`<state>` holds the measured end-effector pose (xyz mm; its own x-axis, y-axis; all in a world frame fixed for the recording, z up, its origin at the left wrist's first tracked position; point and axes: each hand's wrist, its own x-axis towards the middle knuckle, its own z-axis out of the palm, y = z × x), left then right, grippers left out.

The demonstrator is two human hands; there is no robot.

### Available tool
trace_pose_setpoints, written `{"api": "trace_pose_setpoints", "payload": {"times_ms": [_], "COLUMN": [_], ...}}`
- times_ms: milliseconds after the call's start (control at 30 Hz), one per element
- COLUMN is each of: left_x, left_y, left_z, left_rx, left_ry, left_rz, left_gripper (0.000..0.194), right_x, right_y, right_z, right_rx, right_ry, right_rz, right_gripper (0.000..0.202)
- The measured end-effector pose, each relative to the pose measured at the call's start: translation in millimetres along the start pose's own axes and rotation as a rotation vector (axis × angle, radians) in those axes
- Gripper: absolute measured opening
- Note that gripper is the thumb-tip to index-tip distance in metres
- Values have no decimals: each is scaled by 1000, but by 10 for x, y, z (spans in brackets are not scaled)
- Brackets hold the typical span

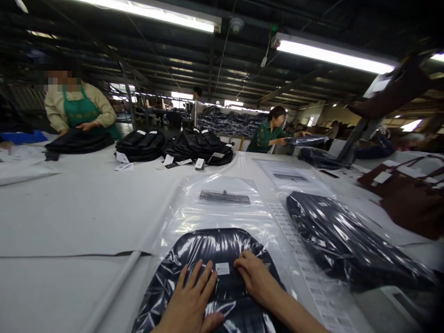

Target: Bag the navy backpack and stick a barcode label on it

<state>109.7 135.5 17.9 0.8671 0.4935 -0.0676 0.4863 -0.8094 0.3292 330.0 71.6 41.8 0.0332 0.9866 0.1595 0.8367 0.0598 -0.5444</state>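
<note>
A dark navy bag (229, 240) lies flat inside a clear plastic bag (222, 215) in front of me. A small white label (222, 268) sits on the plastic over the dark bag. My left hand (197, 296) rests flat on the plastic, to the left of and below the label, with its fingers spread. Just right of the label, my right hand (255, 275) touches the plastic with its fingers curled together; whatever they may hold is hidden. The loose upper end of the plastic, with a grey printed strip (225, 196), stretches away across the table.
Another plastic-wrapped dark bag (333, 231) lies to the right, beside a sheet of labels (305, 266). Black bags (197, 145) with tags are piled farther off. Brown handbags (412, 194) stand at right. One co-worker (83, 108) handles a black bag; another (267, 134) holds a wrapped one.
</note>
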Motion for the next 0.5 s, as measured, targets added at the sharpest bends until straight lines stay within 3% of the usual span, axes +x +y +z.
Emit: {"api": "trace_pose_setpoints", "payload": {"times_ms": [167, 500], "left_x": [12, 55], "left_y": [52, 6], "left_z": [-41, 16], "left_rx": [9, -13], "left_ry": [-29, -128], "left_rz": [-27, -55], "left_gripper": [73, 77], "right_x": [-46, -52], "right_y": [26, 132], "right_z": [25, 106], "right_rx": [36, 64], "right_ry": [45, -23], "right_rz": [8, 36], "right_gripper": [27, 37]}}
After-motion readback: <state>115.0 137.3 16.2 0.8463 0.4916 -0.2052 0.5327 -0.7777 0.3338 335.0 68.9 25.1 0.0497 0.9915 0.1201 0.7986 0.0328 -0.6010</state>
